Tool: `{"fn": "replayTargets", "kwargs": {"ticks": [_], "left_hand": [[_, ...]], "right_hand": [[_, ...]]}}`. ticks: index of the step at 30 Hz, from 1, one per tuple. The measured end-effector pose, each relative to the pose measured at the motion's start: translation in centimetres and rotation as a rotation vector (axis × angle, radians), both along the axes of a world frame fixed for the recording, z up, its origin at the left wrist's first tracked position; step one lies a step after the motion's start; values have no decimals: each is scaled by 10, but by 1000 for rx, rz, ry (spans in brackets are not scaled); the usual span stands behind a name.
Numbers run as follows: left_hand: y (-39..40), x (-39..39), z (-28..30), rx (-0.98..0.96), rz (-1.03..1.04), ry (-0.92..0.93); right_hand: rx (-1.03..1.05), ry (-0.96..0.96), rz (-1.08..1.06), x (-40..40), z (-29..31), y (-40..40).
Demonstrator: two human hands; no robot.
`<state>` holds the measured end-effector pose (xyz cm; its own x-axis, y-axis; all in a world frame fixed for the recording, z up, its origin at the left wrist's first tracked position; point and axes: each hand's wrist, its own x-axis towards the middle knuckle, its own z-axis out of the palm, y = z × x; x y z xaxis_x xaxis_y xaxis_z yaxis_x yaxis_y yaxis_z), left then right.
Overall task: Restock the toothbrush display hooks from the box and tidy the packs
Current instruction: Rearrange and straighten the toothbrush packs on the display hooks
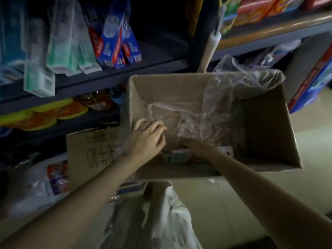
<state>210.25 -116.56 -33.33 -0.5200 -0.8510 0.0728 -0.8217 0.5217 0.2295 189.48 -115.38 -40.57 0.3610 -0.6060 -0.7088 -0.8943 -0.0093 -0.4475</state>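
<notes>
A single head-worn camera looks steeply down, close over an open cardboard box (206, 97), facing the shelves (107, 72) along the view's top and left.

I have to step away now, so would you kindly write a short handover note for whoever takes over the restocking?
Left hand: inside the box, fingers curled on the clear plastic liner.
Right hand: reaching low into the box, mostly hidden under the liner; grip cannot be told.
Packs: a few show at the box's near wall, by the right hand. Packs already hang on the display above left.
Done: box open, liner being pulled aside.
Left: lift packs out, hang them, straighten the rows.
</notes>
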Motion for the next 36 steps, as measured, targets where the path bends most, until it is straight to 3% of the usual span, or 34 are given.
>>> {"fn": "replayTargets", "kwargs": {"ticks": [4,7,10,15,18,20,23,27,30,33,36], "left_hand": [[-2,-3,0,-55,21,-12],[-2,-2,2,-28,23,7],[-5,-6,11,68,36,54],[-27,-17,58,593,288,592],[-43,-21,100,752,415,925],[-52,-17,124,746,445,959],[-61,-9,153,695,438,927],[-69,2,181,698,502,965],[-76,15,197,705,539,1035],[-81,30,213,680,571,1129],[-81,40,229,705,548,1209]], "right_hand": [[-158,100,195,-6,2,1],[-85,113,21,-12,19,-2],[-208,27,-140,-18,60,-16],[-387,-112,-291,-15,126,-41],[-428,-244,-414,-4,159,-57],[-411,-365,-484,9,181,-67],[-496,-450,-413,32,208,-76],[-764,-387,-284,64,232,-81],[-806,-424,-291,80,246,-81],[-726,-529,-318,87,257,-80],[-484,-832,-480,95,272,-72]]}}
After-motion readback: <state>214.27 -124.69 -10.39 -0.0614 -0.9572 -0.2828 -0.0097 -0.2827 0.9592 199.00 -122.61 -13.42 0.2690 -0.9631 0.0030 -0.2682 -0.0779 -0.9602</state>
